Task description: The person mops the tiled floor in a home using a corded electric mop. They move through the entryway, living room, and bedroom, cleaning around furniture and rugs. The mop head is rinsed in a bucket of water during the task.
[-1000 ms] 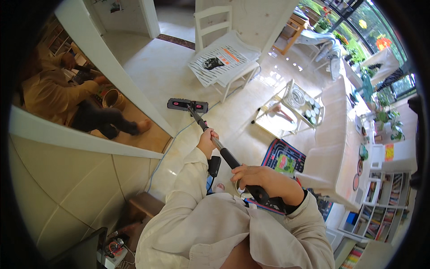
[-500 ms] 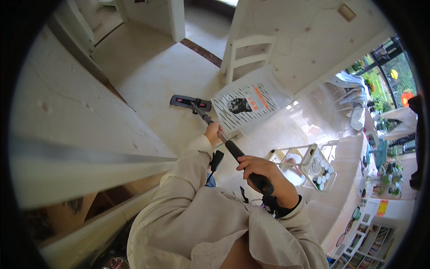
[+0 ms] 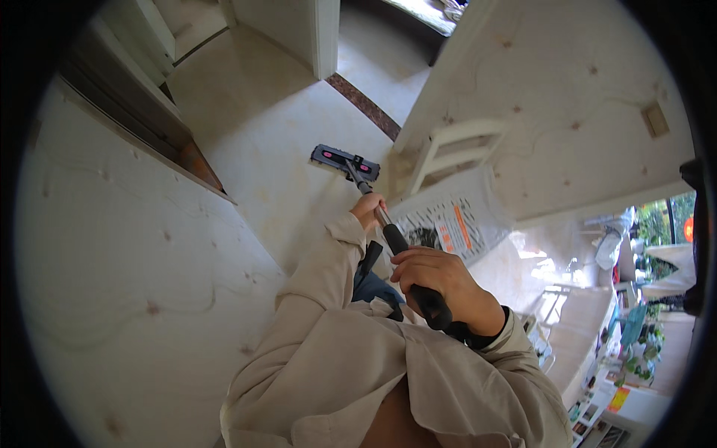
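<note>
Bright daylight, strong fisheye edge distortion

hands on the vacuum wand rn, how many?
2. The left hand grips the vacuum wand lower down, nearer the floor head; the right hand holds the dark handle at the top.

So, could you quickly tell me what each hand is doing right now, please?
Left hand: closed around the mop pole, lower down the shaft.
Right hand: closed around the pole's dark upper grip.
</note>
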Tool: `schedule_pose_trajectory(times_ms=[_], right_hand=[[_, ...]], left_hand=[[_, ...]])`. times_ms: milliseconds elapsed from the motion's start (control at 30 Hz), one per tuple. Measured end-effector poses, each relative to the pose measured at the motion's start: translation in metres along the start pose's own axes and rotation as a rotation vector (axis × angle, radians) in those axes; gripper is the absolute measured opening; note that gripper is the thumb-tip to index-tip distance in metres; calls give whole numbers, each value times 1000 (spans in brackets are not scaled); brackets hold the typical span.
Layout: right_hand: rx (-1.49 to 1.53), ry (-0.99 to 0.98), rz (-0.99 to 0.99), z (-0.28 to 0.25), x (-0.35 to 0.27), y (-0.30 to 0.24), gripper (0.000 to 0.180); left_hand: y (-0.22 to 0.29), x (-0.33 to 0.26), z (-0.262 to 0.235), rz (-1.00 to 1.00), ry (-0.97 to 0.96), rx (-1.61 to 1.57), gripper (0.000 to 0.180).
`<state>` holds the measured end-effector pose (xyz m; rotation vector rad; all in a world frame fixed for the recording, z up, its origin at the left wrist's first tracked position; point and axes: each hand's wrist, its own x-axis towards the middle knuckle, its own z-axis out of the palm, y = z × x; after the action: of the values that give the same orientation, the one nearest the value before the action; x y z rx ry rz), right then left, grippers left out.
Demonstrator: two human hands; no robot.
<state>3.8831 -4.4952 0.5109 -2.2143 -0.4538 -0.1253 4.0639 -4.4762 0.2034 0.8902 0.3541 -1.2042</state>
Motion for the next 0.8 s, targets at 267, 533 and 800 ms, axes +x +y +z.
schedule_pose_trajectory(times_ms=[267, 533, 800], right_hand=[[52, -35, -33, -92, 148, 87, 18], [-22, 34, 70, -161, 236, 165, 20], [-81, 198, 204, -146, 357, 248, 20]], left_hand=[[149, 75, 40, -65, 24, 53, 11], [244, 167, 90, -143, 31, 71, 11], [354, 271, 70, -212, -65, 186, 12]])
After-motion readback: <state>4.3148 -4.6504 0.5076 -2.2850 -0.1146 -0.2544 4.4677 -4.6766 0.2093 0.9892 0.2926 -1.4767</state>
